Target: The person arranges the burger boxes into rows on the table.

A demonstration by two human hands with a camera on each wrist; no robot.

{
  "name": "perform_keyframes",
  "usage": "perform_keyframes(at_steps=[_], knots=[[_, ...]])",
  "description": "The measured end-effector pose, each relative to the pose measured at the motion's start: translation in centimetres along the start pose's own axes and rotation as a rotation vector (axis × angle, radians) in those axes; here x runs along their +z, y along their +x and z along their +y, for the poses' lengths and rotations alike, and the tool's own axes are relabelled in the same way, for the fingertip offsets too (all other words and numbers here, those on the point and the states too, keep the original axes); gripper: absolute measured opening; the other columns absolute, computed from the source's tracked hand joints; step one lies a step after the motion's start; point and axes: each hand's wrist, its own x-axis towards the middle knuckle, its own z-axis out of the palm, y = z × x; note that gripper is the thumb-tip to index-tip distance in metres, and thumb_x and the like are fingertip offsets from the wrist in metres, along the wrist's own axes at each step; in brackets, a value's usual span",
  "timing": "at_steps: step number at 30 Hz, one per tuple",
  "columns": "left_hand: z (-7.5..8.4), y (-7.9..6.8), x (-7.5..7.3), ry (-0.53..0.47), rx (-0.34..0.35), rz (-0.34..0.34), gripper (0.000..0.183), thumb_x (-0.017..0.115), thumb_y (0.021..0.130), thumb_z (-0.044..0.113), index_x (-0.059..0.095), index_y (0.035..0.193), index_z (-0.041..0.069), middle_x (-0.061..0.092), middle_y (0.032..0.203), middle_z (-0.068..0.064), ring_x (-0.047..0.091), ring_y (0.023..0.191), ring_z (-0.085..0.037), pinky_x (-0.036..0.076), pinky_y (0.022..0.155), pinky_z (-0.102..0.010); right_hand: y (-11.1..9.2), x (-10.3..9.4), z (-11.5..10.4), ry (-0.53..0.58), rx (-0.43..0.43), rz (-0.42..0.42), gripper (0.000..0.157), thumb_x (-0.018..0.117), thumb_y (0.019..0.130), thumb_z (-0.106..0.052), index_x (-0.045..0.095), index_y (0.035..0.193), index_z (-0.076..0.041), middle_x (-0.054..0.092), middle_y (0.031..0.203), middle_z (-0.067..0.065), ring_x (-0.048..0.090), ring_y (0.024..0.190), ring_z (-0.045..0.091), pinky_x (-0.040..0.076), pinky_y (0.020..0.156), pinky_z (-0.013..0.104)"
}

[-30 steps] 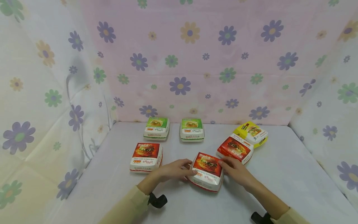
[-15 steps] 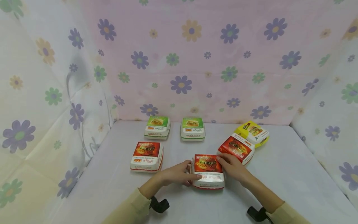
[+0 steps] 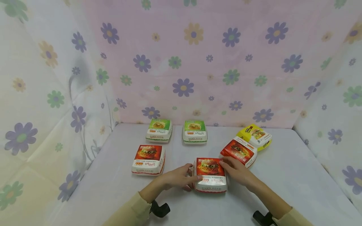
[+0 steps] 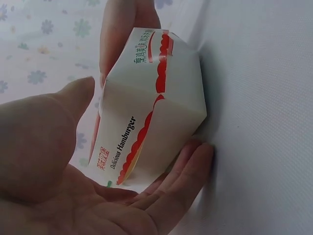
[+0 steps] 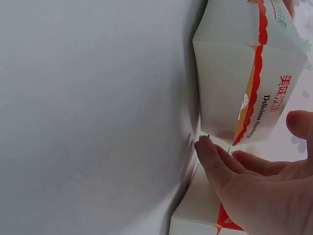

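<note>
A red and white hamburger box (image 3: 210, 175) sits squared up on the table between both hands. My left hand (image 3: 176, 179) is at its left side, the thumb over the lid's edge and the fingers low along the side. In the left wrist view the left thumb (image 4: 78, 98) stands slightly off the carton. My right hand (image 3: 238, 171) is at the box's right back corner, thumb near the lid. The right wrist view shows its fingers (image 5: 215, 161) extended beside the box's lower corner. Some fingers are hidden behind the box in the head view.
Another red box (image 3: 148, 160) stands left; two green boxes (image 3: 159, 130) (image 3: 194, 131) are at the back. Close behind my right hand, a tilted red box (image 3: 238, 151) lies against a yellow box (image 3: 255, 136). Flowered cloth (image 3: 209, 69) encloses the white table (image 3: 107, 188).
The box between the hands has turned from slanted to straight and shifted slightly toward me. Over the last half second the hands and box have barely moved.
</note>
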Motion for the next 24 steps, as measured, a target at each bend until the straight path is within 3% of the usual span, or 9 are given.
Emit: perform_keyframes(at_steps=[5, 11, 15, 19, 24], knots=[[-0.3, 0.3, 0.0, -0.043, 0.024, 0.032, 0.087, 0.068, 0.099, 0.043, 0.022, 0.158, 0.000, 0.053, 0.125, -0.013, 0.069, 0.093, -0.026, 0.061, 0.082, -0.042, -1.2, -0.3, 0.3, 0.029, 0.015, -0.041, 0.070, 0.061, 0.101, -0.049, 0.047, 0.151, -0.003, 0.054, 0.146, 0.018, 0.057, 0.127, 0.032, 0.056, 0.096, 0.048], [-0.4, 0.4, 0.0, -0.036, 0.058, 0.067, 0.086, 0.068, 0.098, 0.043, 0.022, 0.159, 0.003, 0.048, 0.142, -0.018, 0.068, 0.100, -0.028, 0.060, 0.086, -0.044, -2.0, -0.7, 0.4, 0.064, 0.000, -0.105, 0.071, 0.062, 0.101, -0.044, 0.042, 0.152, 0.001, 0.054, 0.142, 0.021, 0.064, 0.104, 0.022, 0.058, 0.085, 0.043], [-0.3, 0.4, 0.2, -0.016, 0.057, 0.083, 0.085, 0.068, 0.098, 0.044, 0.025, 0.158, 0.002, 0.047, 0.145, -0.017, 0.065, 0.109, -0.028, 0.058, 0.090, -0.046, -2.2, -0.7, 0.7, 0.073, 0.010, -0.159, 0.068, 0.060, 0.103, -0.044, 0.047, 0.147, 0.005, 0.063, 0.126, 0.016, 0.065, 0.094, 0.020, 0.055, 0.082, 0.040], [-0.3, 0.4, 0.3, 0.002, 0.052, 0.097, 0.083, 0.068, 0.098, 0.045, 0.031, 0.156, -0.001, 0.050, 0.142, -0.017, 0.062, 0.112, -0.026, 0.057, 0.091, -0.047, -2.1, -0.8, 1.1, 0.090, -0.021, -0.207, 0.062, 0.057, 0.105, -0.043, 0.052, 0.141, 0.008, 0.066, 0.112, 0.010, 0.066, 0.089, 0.021, 0.054, 0.080, 0.038], [-0.3, 0.5, 0.4, -0.024, 0.045, 0.094, 0.081, 0.068, 0.098, 0.044, 0.033, 0.155, -0.001, 0.050, 0.141, -0.020, 0.060, 0.113, -0.027, 0.058, 0.090, -0.047, -2.1, -0.9, 1.1, 0.114, -0.044, -0.230, 0.059, 0.055, 0.106, -0.042, 0.054, 0.138, 0.007, 0.065, 0.114, 0.012, 0.067, 0.091, 0.021, 0.056, 0.082, 0.037]])
